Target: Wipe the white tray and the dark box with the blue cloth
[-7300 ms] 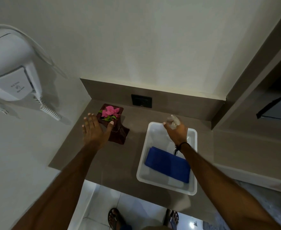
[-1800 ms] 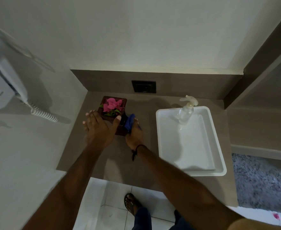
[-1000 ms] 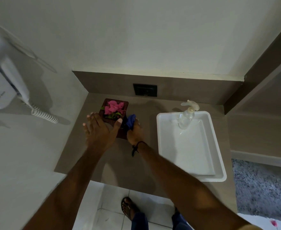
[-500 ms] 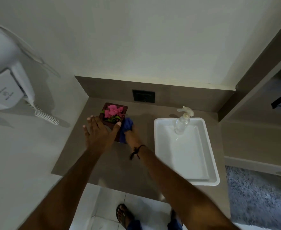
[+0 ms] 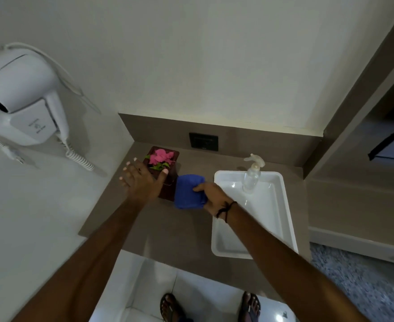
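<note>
We see the dark box [image 5: 168, 180] w/ pink flowers [image 5: 160, 156] in its top, standing on the brown counter [image 5: 168, 228] near the far-left corner. Our left hand [image 5: 142, 182] sits at the box's near-left side, fingers spread wide & straight, thumb tip resting on the box's top edge by the green leaves; it's braced against the box, not wrapped around anything. The palm covers part of the box's left face.

Our right hand [image 5: 214, 196] is closed on the blue cloth [image 5: 188, 191], which is bunched into a thick wad. Thumb lies across the cloth's right upper edge; the other fingers are tucked under/behind it, so we can't see them. The cloth sits just right of the box, against its right face as far as we can tell, w/ its lower part hanging over the counter. A dark cord bracelet [image 5: 225, 209] circles the right wrist.

The white tray [image 5: 286, 217] lies on the counter to the right of both hands, long side running near-to-far. The right wrist & forearm cross over its left rim. A clear pump bottle [image 5: 252, 175] stands in the tray's far end, apart from the hand.

Far wall: black socket plate [image 5: 203, 141] above the counter. Left wall: white hair dryer [image 5: 21, 96] in its holder w/ coiled cord. Sandalled feet show on the tiled floor below.
</note>
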Motion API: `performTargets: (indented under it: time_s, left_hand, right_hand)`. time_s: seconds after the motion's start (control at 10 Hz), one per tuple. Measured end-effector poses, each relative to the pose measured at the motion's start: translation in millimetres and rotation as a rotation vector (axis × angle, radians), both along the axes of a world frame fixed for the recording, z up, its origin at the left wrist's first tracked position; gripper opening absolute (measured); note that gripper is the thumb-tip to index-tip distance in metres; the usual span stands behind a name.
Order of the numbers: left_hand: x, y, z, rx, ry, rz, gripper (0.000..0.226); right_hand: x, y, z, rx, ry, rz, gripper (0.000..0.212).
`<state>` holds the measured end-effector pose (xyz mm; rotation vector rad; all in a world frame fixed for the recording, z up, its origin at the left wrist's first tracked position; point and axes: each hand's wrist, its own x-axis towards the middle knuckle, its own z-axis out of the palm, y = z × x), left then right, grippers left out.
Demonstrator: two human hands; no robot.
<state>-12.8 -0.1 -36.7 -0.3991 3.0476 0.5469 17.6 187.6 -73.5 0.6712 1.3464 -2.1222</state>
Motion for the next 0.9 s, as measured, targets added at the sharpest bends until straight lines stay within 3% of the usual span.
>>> performTargets:
  time_s: [0.1,0.2,0.3,0.4,0.5,0.6,0.7,0.8,0.9]
  left_hand:
    - [33,20,12,0.02,0.336,-0.056,0.074]
    - [82,62,8,0.397,0.338,-0.187,0.038]
    - [103,105,-24,0.824,-0.022,-0.253,0.052]
    - [105,136,-51,0.787,-0.186,-0.346,0.067]
    - [108,159,-72,0.583,-0.255,-0.512,0.051]
    - [109,173,-92,0.489,-0.298,-0.515,0.043]
    - [114,180,-101,0.371,-0.369,-0.494,0.04]
    - [112,180,-98,0.187,-0.391,-0.519,0.043]
    - [99,176,-76,0.215,-0.207,-0.497,0.037]
  right_hand:
    - [21,43,7,-0.088,0.02,-0.09,0.036]
    - [41,78,8,-0.12,0.037,-0.067,0.048]
    - [61,108,0,-0.068,0.064,-0.018,0.045]
    - [77,133,-25,0.276,0.068,0.003,0.031]
    - [88,154,-49,0.7,0.089,0.094,0.008]
    - [96,165,-58,1.022,0.141,0.249,0.016]
    - [104,170,-69,1.187,0.135,0.356,0.03]
    - [104,180,-69,1.266,0.21,0.246,0.031]
    - [91,201,-39,1.223,0.369,-0.008,0.028]
